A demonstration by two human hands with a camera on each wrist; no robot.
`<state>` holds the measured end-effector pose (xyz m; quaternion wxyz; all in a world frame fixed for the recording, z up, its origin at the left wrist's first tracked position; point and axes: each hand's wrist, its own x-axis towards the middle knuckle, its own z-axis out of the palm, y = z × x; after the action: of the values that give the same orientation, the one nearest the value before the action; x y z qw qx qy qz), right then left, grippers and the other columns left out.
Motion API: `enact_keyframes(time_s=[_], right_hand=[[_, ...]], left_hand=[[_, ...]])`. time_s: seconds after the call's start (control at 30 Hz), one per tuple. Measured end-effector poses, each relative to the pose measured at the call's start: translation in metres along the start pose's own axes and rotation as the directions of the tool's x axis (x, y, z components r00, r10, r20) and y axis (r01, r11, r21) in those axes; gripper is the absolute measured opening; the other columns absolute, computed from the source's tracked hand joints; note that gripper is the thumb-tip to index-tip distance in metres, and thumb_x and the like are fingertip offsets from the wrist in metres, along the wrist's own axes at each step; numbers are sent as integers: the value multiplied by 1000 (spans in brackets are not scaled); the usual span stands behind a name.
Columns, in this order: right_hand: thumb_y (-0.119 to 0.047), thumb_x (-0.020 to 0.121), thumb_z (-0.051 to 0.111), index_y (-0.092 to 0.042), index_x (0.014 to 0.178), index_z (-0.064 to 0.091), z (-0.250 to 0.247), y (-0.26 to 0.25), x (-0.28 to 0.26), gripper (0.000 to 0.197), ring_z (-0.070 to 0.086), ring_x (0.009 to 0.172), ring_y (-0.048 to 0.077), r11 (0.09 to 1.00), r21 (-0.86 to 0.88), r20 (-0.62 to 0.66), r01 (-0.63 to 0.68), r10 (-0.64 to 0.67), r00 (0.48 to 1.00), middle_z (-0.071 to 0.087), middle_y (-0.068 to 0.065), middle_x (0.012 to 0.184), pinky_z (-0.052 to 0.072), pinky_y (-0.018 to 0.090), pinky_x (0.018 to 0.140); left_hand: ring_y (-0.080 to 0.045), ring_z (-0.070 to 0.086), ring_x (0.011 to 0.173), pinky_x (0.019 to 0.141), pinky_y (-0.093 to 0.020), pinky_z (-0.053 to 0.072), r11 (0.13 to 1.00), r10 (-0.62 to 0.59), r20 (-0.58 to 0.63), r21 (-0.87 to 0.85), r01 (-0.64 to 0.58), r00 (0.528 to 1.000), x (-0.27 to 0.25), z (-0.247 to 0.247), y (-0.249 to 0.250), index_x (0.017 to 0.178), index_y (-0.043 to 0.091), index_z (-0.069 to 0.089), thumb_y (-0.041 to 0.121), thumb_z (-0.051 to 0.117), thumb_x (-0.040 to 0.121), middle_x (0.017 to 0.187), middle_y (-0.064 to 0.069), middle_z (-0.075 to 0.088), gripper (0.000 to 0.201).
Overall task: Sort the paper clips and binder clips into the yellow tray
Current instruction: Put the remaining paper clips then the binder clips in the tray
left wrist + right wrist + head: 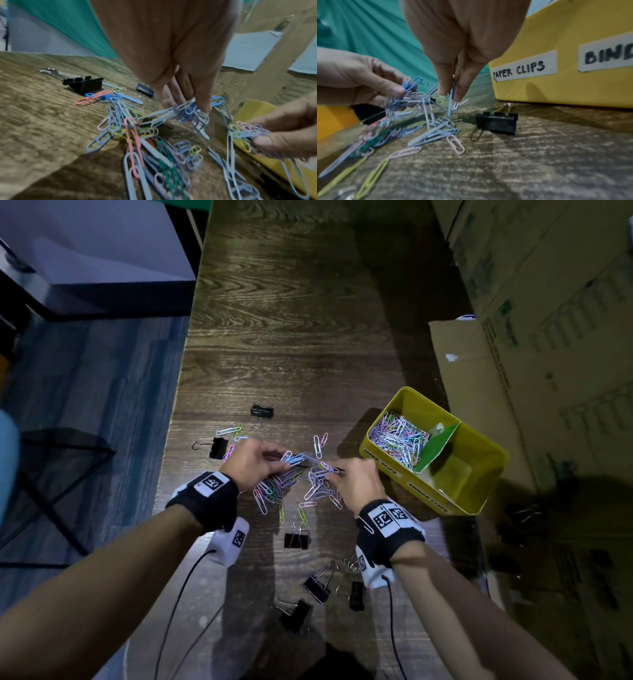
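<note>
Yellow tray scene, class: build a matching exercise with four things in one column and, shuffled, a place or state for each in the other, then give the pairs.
Things
1. left hand
2. yellow tray
3. binder clips
4. green divider

Places or states
A. scattered on the table, none in the tray
B. at the right of the table, by cardboard boxes
C. pinching a tangle of paper clips
D. between the tray's two compartments

Pairs: 1-C, 2-B, 3-A, 4-D
</note>
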<state>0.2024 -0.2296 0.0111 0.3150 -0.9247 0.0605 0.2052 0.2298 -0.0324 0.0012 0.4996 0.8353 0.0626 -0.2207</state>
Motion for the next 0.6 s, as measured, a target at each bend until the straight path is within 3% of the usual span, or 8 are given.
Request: enact_keyframes(time_s=[0.1,0.2,0.27,0.4,0.5,0.6], right_hand=[[-21,84,70,-20,111,70,-4,3,-2,27,67,86,25,980,199,-66,-16,29,997,68,14,103,56,38,83],[-25,80,74,-25,107,71,-10,8,-4,27,67,85,20,953,303,-113,-13,50,992,68,11,102,56,36,83],[-19,78,76,-20,103,73,-16,10,-7,24,69,84,19,912,409,-134,-25,88,987,71,10,93,57,37,82],[-4,78,74,-10,101,73,-32,5,-14,24,71,85,19,741,671,-130,-38,168,977,73,13,94,58,34,81],[7,77,70,-2,104,69,-50,-1,-21,28,70,73,5,594,804,-165,33,169,972,71,11,96,56,17,69],[6,76,72,0,103,69,-69,-5,-26,29,69,74,3,540,830,-268,140,165,949,72,12,93,56,19,78]], left_hand=[[8,54,44,47,-4,39,993,-21,-11,-120,20,1000,1,-8,9,95,0,68,1,74,73,70,3,64,23],[-1,61,56,56,-11,47,989,11,5,-145,-10,1000,4,-16,17,89,3,70,3,76,70,69,4,69,19],[-7,64,62,63,-15,52,985,28,27,-169,-23,999,7,-18,23,87,5,70,1,75,70,70,3,72,18],[-9,68,63,66,-20,56,964,88,44,-257,-74,995,11,-19,43,88,2,69,-7,72,69,68,3,73,21],[-13,69,63,61,-23,58,926,113,78,-369,-76,991,10,-17,70,82,9,71,-4,70,69,69,-3,73,19],[-14,71,65,60,-24,58,889,146,102,-450,-85,984,12,-12,101,82,9,69,-4,68,71,70,-4,74,17]])
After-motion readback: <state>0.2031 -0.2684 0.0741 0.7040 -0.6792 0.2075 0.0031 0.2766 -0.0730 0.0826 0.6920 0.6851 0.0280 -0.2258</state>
